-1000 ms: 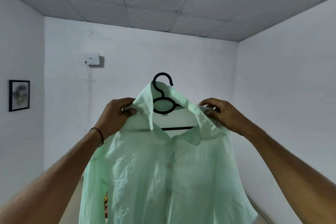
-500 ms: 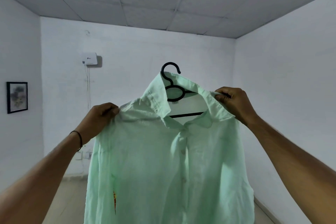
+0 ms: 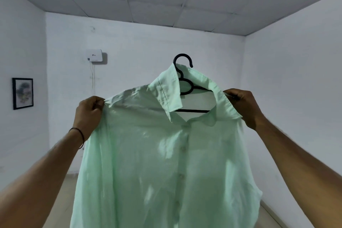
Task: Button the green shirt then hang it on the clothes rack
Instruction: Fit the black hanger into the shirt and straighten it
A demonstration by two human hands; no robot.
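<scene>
The pale green shirt [image 3: 148, 153] hangs in the air in front of me on a black hanger [image 3: 182, 61], buttoned down its front. The hanger's hook sticks up out of the collar and its bar shows inside the neck opening. My left hand [image 3: 88, 111] pinches the shirt's left shoulder seam. My right hand [image 3: 242, 105] grips the right shoulder beside the collar. Both arms are stretched out and raised. No clothes rack is in sight.
White walls close the room ahead and on the right. A white box [image 3: 94, 55] with thin cables is mounted on the far wall, and a framed picture [image 3: 22, 93] hangs on the left wall. Pale floor [image 3: 61, 198] shows below the shirt.
My left hand slid from the collar out to the shoulder seam, and the right hand shifted outward too. The shirt spread wider and rose a little, and the view tilted slightly.
</scene>
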